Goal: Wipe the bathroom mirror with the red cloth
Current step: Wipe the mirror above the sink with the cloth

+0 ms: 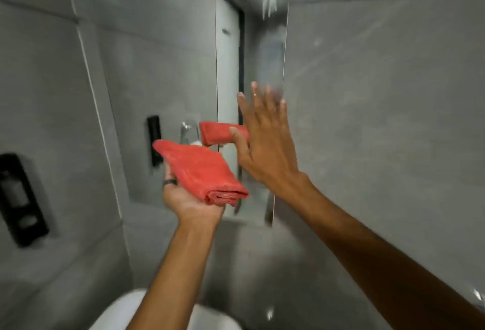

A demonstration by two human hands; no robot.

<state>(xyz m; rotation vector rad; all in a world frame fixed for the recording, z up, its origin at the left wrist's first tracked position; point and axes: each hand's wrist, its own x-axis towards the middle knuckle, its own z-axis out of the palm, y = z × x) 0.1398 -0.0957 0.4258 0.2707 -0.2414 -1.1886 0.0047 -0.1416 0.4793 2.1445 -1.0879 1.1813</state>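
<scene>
Before the one mirror (168, 41) | one red cloth (202, 172) on flat left hand (189, 198) | right hand (265, 143) fingers apart

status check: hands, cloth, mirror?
Left hand palm up, folded red cloth lying on it, no closed grip. Right hand open, empty, raised at the mirror. Cloth not yet on glass. Nothing in the way.

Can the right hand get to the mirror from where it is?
Probably yes. The right hand is open and empty, raised right by the mirror with nothing between them. The red cloth lies on the left hand.
</scene>
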